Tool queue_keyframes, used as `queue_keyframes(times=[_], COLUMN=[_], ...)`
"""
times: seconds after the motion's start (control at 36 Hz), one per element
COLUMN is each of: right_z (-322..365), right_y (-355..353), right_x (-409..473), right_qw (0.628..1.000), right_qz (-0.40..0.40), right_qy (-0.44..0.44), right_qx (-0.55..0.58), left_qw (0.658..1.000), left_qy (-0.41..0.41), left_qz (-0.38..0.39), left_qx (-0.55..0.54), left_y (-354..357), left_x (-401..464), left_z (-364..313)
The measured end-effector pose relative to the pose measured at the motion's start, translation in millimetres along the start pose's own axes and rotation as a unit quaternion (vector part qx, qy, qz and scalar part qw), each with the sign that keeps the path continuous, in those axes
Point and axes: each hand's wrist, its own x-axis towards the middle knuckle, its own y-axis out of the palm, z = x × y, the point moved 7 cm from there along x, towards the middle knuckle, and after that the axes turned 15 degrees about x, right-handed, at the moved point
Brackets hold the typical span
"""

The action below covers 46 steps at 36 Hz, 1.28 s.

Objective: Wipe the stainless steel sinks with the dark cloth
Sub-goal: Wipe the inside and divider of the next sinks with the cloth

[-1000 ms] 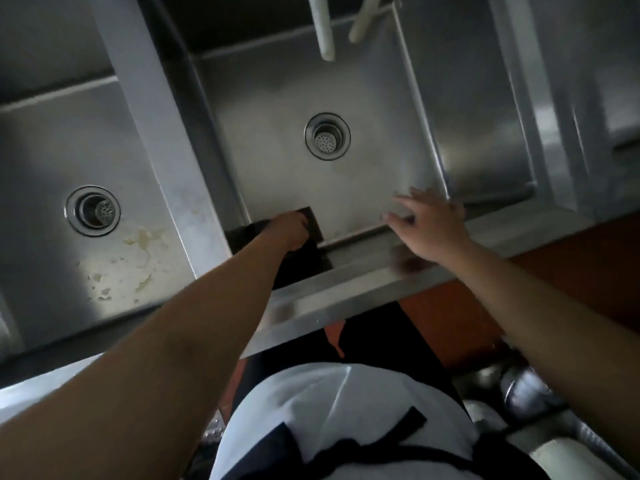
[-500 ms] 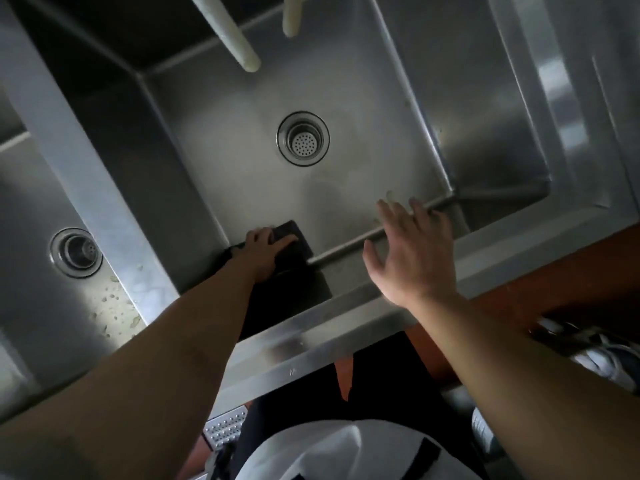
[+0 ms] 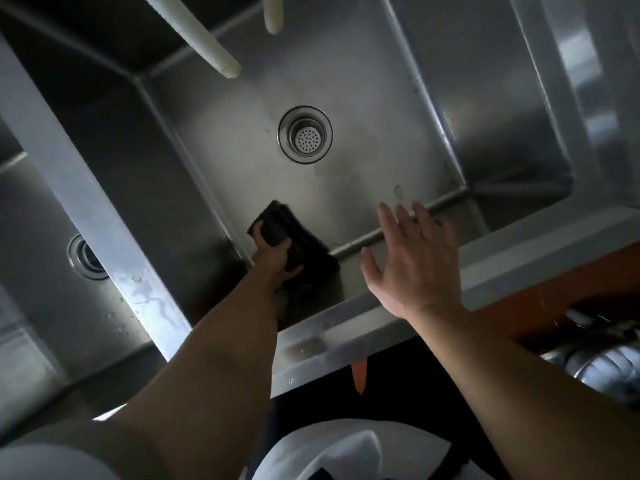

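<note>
Steel fills the frame: a deep sink in the middle, its drain above centre. At the sink's lower left corner the left hand grips the cloth, folded dark and pressed to the floor where it meets the near wall. The right hand hovers spread wide and holding nothing over the near rim, right of centre. Pale stains sit near that hand, on the sink floor. Likely risk: the corner seam gets skipped, since a folded pad rides over it. The rim looks wet, so a bracing palm could slip.
</note>
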Motion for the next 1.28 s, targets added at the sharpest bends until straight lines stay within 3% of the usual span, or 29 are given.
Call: queue_keyframes(times=[0.11,0.17,0.22,0.28,0.39,0.42,0.47,0.56,0.67,0.78,0.89,1.14,1.22,1.28], right_z=[0,-1,-1,-2,0,0,-2,-18,-79,-124,-126,-131,-132,-132], right_y=[1,1,2,3,2,1,-4,-25,-67,-85,-84,-86,-87,-86], right_x=[1,1,1,2,2,0,-3,-7,-5,6,15,14,13,12], right_qw=[1.000,1.000,1.000,1.000,1.000,0.999,0.997,0.988,0.982,0.983,0.979,0.965,0.963,0.962], right_qz=[-0.007,-0.007,-0.010,-0.012,0.000,-0.001,-0.019,-0.082,-0.173,-0.178,-0.198,-0.261,-0.270,-0.274], right_qy=[-0.002,-0.002,-0.004,-0.007,-0.022,-0.033,-0.064,-0.083,-0.020,0.038,0.033,0.015,0.011,0.009], right_qx=[0.002,0.000,0.001,0.001,0.008,0.013,0.045,0.106,0.071,0.017,-0.018,-0.006,0.000,0.004], left_qw=[0.990,0.965,0.898,0.810,0.639,0.603,0.569,0.566,0.571,0.564,0.549,0.513,0.522,0.551], left_qy=[-0.017,0.017,0.103,0.183,0.271,0.288,0.325,0.385,0.405,0.420,0.449,0.515,0.488,0.458], left_qz=[-0.030,-0.065,-0.118,-0.130,-0.144,-0.153,-0.165,-0.165,-0.157,-0.167,-0.169,-0.148,-0.153,-0.161], left_qx=[0.137,0.253,0.411,0.542,0.706,0.728,0.737,0.710,0.696,0.691,0.685,0.671,0.682,0.678], left_y=[5,1,-5,-5,-8,-10,-12,-13,-8,0,20,153,197,221], left_x=[-5,-6,-8,-8,-2,0,7,12,18,21,26,-5,-15,-20], left_z=[-8,-19,-31,-31,-16,-16,-19,-17,-14,-16,-28,-111,-136,-146])
